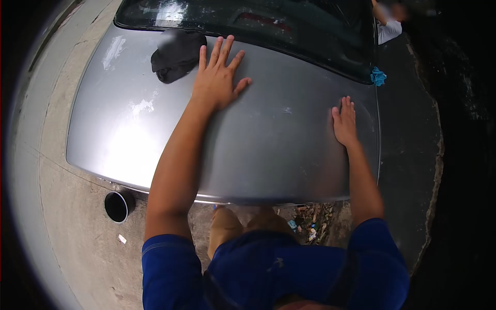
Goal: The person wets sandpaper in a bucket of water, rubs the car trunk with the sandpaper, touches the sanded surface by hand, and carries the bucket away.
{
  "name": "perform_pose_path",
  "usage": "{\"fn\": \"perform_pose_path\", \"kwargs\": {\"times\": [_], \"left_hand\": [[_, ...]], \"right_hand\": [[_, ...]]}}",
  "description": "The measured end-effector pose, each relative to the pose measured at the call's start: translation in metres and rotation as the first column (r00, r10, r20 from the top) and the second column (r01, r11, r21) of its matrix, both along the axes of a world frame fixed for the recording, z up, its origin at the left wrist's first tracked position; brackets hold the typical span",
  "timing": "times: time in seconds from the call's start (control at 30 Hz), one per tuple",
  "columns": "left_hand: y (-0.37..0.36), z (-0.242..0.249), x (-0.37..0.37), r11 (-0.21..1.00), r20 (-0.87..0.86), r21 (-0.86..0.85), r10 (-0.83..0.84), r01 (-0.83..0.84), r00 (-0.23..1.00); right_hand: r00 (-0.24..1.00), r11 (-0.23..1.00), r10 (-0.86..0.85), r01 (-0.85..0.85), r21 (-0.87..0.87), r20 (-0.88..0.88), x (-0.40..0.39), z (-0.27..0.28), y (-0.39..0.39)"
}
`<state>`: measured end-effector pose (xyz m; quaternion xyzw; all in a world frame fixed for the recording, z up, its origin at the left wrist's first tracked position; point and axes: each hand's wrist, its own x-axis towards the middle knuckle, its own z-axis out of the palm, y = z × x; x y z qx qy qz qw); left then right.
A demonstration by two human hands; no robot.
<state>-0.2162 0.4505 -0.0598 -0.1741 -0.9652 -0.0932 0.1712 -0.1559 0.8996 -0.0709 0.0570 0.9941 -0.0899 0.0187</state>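
Note:
A grey car trunk lid (268, 150) spreads out in front of me, below the dark rear window (258, 26). My left hand (217, 77) lies on the lid with its fingers spread, and holds nothing. Just left of its fingertips is a crumpled black cloth (178, 54). Near the lid's right edge, my right hand (345, 121) rests with its fingers stretched out and close together, the thumb slightly apart. Nothing shows in it. Pale scuffs or reflections mark the lid's left side.
A crumpled blue cloth (378, 76) sits at the window's lower right corner. Another person's white sleeve (389, 32) shows at the upper right. A black bucket (118, 207) stands on the concrete ground (93, 237) at lower left. Litter (312, 219) lies beneath the bumper.

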Motion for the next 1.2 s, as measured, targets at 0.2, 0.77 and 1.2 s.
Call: {"fn": "perform_pose_path", "kwargs": {"times": [0.2,0.77,1.2], "left_hand": [[-0.014,0.016,0.09,0.989,0.272,0.0,0.139,-0.145,0.952],[-0.1,0.01,0.196,0.564,0.196,-0.156,0.823,-0.811,0.534],[-0.101,0.006,0.2,0.547,0.119,-0.166,0.837,-0.82,0.534]], "right_hand": [[0.652,0.659,0.743,-0.752,-0.001,-0.149,-0.076,0.008,-0.246],[0.307,0.319,0.942,-0.944,0.08,-0.136,-0.062,0.017,-0.238],[0.332,0.333,0.942,-0.943,0.015,-0.047,0.083,0.036,-0.179]]}}
